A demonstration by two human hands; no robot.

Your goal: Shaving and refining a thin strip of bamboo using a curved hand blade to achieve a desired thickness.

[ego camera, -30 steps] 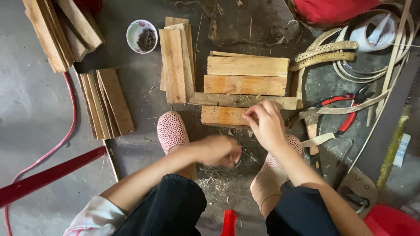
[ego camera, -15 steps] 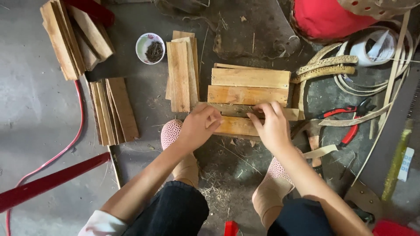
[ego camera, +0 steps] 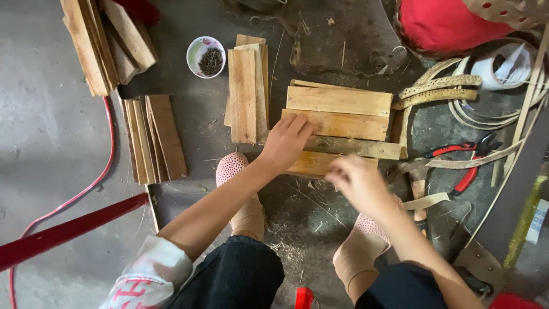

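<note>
Several pale wooden slats (ego camera: 338, 100) lie side by side on the floor in front of me, with a thin batten (ego camera: 366, 149) laid across them. My left hand (ego camera: 286, 142) rests flat on the near slats by the batten's left end, fingers spread. My right hand (ego camera: 359, 182) hovers just in front of the nearest slat (ego camera: 309, 163). It is motion-blurred, so I cannot tell whether it holds anything. My two feet in pink perforated slippers (ego camera: 230, 167) sit below the slats.
A small bowl of nails (ego camera: 206, 56) stands at the back left beside a stack of slats (ego camera: 247, 94). More slat piles (ego camera: 154, 137) lie left. Red-handled pliers (ego camera: 466, 166), woven straps (ego camera: 440, 91) and a tape roll (ego camera: 497, 68) are right. A red hose (ego camera: 74, 194) runs left.
My left hand rose from near my knee onto the slats. My right hand drew back from the batten toward me.
</note>
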